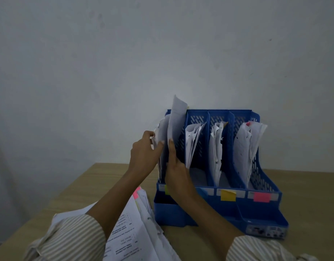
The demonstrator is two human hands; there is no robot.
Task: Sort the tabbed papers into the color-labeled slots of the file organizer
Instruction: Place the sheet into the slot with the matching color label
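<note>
While both hands work at its leftmost slot, the blue file organizer (215,210) stands on a tan wooden table (311,194) against a pale wall (124,53). It has four upright slots, and each of them holds white papers standing on edge. On the organizer's front lip, a yellow sticky label (228,195) marks the third slot from the left and a pink sticky label (261,197) marks the rightmost one; a sliver of yellow-green label (167,189) shows below the leftmost slot, mostly hidden by the right wrist. The second slot's label cannot be seen.

The left hand (145,153) grips the sheaf of papers (160,136) already in the leftmost slot, thumb on the near face and fingers curled behind, pulling it toward the organizer's left wall. The right hand (176,171) pinches the lower edge of a single white sheet (176,121), which stands tall in that same slot, just right of the sheaf, its top corner rising above the organizer's back rim.

A small pink tab (248,123) shows at the top of the papers in the rightmost slot. To the organizer's left, at the near edge of the table, lies a loose stack of printed papers (136,230) with pink tabs (136,193) at its far end, partly under the left forearm. Both arms wear striped sleeves (72,238).
</note>
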